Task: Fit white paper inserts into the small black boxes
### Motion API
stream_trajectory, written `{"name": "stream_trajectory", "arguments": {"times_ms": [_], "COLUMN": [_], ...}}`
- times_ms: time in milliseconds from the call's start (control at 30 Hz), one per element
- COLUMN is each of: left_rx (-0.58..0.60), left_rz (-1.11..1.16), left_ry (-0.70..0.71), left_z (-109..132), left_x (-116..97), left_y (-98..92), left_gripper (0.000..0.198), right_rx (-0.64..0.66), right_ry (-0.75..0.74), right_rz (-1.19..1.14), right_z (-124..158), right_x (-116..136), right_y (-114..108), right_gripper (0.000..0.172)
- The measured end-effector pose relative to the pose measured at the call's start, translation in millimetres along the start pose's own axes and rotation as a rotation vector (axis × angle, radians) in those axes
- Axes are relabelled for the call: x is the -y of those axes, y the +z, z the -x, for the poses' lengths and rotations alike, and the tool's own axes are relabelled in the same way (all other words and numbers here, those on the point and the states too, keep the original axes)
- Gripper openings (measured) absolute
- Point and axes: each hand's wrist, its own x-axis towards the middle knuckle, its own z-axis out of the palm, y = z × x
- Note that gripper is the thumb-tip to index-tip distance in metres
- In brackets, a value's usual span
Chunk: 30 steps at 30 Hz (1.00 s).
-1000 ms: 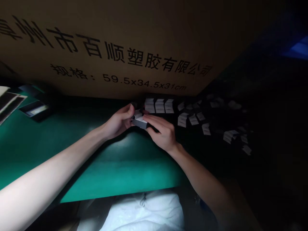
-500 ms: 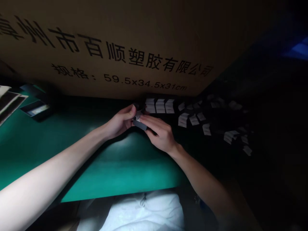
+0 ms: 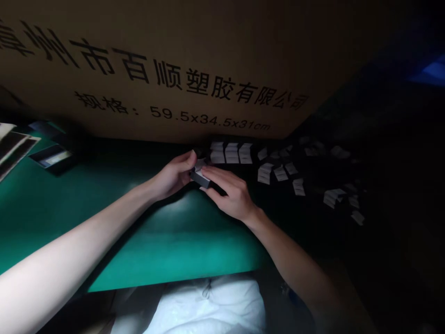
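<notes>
A small dark grey box (image 3: 200,177) with a white paper piece on its top sits between my hands, just over the edge of a green mat (image 3: 174,246). My left hand (image 3: 172,176) pinches its far end between thumb and fingers. My right hand (image 3: 229,192) lies against its near side, fingers stretched across the white piece. Folded white paper cards (image 3: 231,153) stand in several neat rows just beyond my right fingers. More of these cards (image 3: 280,173) lie scattered on the dark surface to the right.
A large brown cardboard carton (image 3: 174,79) printed with black Chinese text and dimensions fills the far side. At the left, a dark flat box (image 3: 51,157) and stacked dark-and-white sheets (image 3: 14,148) lie on the mat. A white garment (image 3: 208,308) shows below the mat's edge.
The small box has turned slightly, showing more of its white top. My right fingers have shifted along it, and the view has moved very little.
</notes>
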Motion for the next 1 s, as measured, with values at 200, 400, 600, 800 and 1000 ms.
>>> {"name": "stream_trajectory", "arguments": {"times_ms": [200,400,600,800,1000], "left_rx": [-0.052,-0.200,-0.212,-0.186,-0.193], "left_rz": [-0.005,0.041,0.038,-0.019,-0.003], "left_ry": [0.078,0.083,0.054,0.047,0.024], "left_z": [-2.9,-9.1,-9.7,-12.3,-11.7], "left_x": [-3.7,-13.5,-18.0,-12.2,-14.1], "left_y": [-0.4,-0.8,-2.7,-9.4,-5.5], "left_gripper": [0.035,0.032,0.033,0.044,0.040], "right_rx": [0.007,-0.112,-0.428,-0.787,-0.739], "right_ry": [0.006,0.075,0.220,0.437,0.756], "right_rz": [0.003,0.120,0.292,0.571,0.974], "right_z": [-4.0,-0.2,8.7,60.1,150.2], "right_x": [4.4,-16.5,-36.4,-46.6,-50.7], "right_y": [-4.2,-22.5,-80.2,-161.8,-252.0], "right_gripper": [0.033,0.034,0.026,0.024,0.034]}}
